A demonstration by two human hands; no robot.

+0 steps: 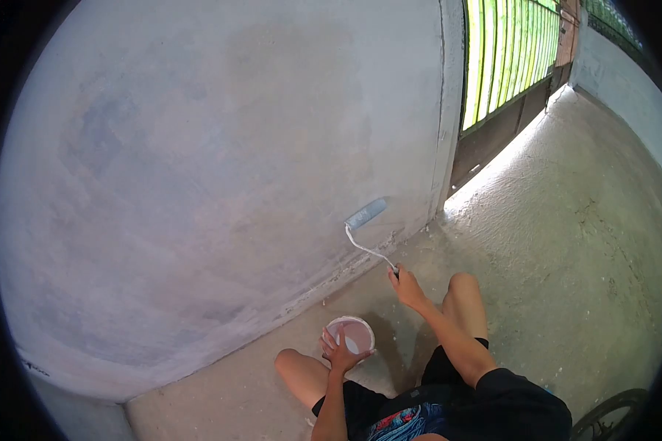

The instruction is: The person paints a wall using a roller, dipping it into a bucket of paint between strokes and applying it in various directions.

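Right hand: your fingers (406, 288) are clamped on the roller's dark grip, well right of the bucket.
Roller: its grey-blue sleeve (366, 213) is at eleven o'clock from that hand, tilted over the wall (198, 169) (contact is hard to tell), with a bent pale frame (363, 248) between.
Left hand: your fingers (338, 354) are spread apart over the bucket's near left side and opening.
Bucket: at eight o'clock from your right hand, the round, pinkish-inside bucket (361, 334) sits between your knees and the wall; whether it touches the floor (559, 272), you cannot tell.
Gate: barred gate (507, 62), one o'clock.
Wheel: dark wheel (612, 400), four o'clock.
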